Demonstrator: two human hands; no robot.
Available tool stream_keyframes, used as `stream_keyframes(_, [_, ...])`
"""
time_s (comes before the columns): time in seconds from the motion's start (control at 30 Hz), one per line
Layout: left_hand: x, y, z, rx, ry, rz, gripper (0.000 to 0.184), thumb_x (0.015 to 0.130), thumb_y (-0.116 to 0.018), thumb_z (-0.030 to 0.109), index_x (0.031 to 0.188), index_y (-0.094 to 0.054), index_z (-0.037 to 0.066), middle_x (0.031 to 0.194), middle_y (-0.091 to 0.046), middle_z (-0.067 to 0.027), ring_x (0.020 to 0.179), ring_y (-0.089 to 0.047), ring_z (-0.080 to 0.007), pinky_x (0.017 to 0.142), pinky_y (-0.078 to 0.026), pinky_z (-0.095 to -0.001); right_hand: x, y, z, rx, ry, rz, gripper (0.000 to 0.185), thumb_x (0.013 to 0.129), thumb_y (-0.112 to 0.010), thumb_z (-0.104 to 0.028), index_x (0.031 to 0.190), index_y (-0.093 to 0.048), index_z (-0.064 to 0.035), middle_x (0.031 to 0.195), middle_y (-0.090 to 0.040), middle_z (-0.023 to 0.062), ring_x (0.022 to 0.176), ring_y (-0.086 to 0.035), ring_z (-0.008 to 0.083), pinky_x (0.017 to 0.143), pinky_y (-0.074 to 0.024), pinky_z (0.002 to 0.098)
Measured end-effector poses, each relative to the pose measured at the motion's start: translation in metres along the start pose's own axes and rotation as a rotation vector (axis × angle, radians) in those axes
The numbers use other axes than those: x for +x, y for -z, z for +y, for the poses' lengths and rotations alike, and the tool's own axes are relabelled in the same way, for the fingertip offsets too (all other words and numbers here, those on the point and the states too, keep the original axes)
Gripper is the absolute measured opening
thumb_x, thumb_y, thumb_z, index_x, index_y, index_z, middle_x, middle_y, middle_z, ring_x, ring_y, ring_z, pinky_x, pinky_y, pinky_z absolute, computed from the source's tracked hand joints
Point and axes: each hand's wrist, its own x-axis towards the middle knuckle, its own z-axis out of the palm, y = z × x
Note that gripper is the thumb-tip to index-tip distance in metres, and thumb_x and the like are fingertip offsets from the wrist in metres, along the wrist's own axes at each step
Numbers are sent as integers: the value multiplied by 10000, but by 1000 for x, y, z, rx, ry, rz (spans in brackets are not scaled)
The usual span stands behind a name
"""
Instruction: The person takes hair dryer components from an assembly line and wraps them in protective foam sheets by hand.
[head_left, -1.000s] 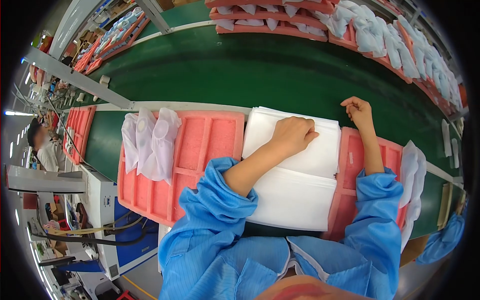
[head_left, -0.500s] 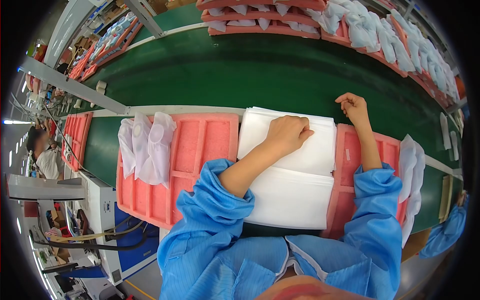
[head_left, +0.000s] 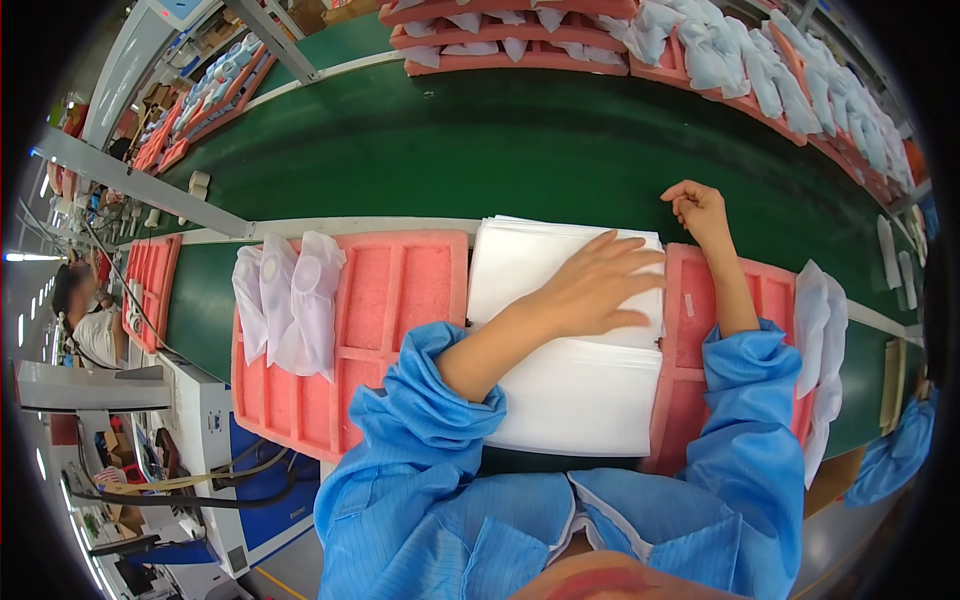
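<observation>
Head view: left hand spread wide, palm down on far stack of white sheets; nothing visible gripped. Wide palm seems suited to steadying loose sheets, whose edges sit slightly uneven. Near stack lies just below it, both between left pink tray and right pink tray, probably for easy reach. Right hand hangs above the green bench, past right tray's far edge, fingers half-curled; cannot tell if fingertips meet. Wrapped pieces sit side by side on left tray, perhaps to stop rolling.

Versus half a second ago: left hand was loosely closed on the same stack, now opened out. Right hand little changed. Stacks unchanged; whole scene shifted slightly left, likely head movement.
</observation>
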Motion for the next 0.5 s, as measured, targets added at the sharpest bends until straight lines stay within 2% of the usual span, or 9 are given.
stream_keyframes(0.03, [-3,-9,1,53,-64,-36,451,845,-624,428,1242,-572,219,1420,-433,-60,1326,-370,-325,1094,-258,-519,0,0,0,0,-1,2,242,764,-465,71,849,-684,15,633,-566,23,558,-505,73,513,-412,203])
stream_keyframes(0.07, [-7,-15,-1,85,-29,-168,548,853,-584,490,1352,-488,284,1516,-302,-17,1408,-240,-320,1126,-122,-591,0,0,-1,-5,8,3,243,762,-464,70,848,-684,15,630,-567,24,559,-508,74,513,-413,204])
stream_keyframes(0.2, [-11,-24,0,148,-29,-113,589,862,-564,512,1387,-454,266,1507,-322,-16,1407,-244,-311,1123,-129,-588,0,0,0,-23,16,10,246,758,-463,69,846,-686,14,623,-569,27,560,-513,75,512,-414,210])
stream_keyframes(0.37, [-10,-24,-1,144,17,-143,704,878,-521,544,1440,-368,148,1508,-323,-25,1419,-217,-293,1133,-113,-562,-1,-1,-2,-42,6,11,239,761,-470,65,843,-688,11,624,-576,30,572,-524,80,530,-424,215])
stream_keyframes(0.5, [-8,-24,-2,152,16,-138,722,882,-510,549,1446,-352,127,1507,-325,-35,1421,-215,-284,1137,-115,-549,-2,0,-5,-48,5,16,234,767,-473,64,839,-688,8,627,-580,31,585,-532,86,547,-433,219])
